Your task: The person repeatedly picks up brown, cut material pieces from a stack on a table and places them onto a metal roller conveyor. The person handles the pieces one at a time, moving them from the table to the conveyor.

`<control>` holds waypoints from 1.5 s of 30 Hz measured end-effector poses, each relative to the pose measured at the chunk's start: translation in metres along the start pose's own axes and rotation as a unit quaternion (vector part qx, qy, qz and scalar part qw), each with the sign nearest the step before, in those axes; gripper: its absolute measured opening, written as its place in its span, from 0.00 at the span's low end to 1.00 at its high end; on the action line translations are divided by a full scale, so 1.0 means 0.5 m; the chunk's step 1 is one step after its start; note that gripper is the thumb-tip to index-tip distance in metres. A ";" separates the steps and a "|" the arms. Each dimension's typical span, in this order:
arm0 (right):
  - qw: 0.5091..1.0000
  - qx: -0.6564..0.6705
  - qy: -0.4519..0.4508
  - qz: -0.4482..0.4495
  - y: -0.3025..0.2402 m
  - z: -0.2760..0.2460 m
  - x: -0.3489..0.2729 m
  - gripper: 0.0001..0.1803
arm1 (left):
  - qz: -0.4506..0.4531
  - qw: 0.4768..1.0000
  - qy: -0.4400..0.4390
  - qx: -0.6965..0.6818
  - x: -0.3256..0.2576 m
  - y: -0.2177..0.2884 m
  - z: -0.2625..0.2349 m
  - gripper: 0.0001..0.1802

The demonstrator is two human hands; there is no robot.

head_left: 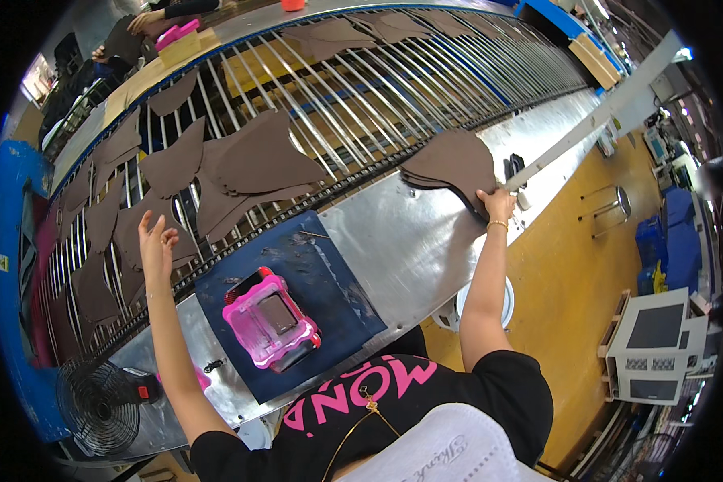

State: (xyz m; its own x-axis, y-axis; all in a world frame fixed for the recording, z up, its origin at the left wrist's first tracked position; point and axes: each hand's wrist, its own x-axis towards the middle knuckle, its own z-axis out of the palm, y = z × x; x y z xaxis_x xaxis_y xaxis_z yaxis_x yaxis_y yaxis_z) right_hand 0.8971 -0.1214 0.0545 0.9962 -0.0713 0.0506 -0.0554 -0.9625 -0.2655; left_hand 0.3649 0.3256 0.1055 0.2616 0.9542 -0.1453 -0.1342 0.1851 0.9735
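Right now, right hand [498, 201] pinches the edge of a stack of brown cut leather pieces [451, 165] on the steel tabletop [410, 241] beside the roller conveyor [361, 88]. Left hand [157, 241] hovers, fingers spread, over pieces on the rollers. Gathering step, seemingly; next needs a firm grip on a loose piece.

Two dark screens [655, 325] in pale grey casings — lower right, small yellow label [3, 263] — blue frame, far left
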 end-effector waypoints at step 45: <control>0.507 0.719 -0.307 -0.362 -0.291 -0.272 -0.487 0.11 | 0.225 0.945 -0.168 0.168 -0.314 0.146 0.160 0.25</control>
State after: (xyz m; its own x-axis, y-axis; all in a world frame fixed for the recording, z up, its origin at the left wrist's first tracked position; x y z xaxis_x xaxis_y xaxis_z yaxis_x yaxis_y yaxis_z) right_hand 0.6537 0.0005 0.2118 0.5784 0.6846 0.4435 0.0063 0.5400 -0.8417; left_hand 0.3905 0.1707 0.2134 0.5471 0.7790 0.3063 -0.0075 -0.3613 0.9324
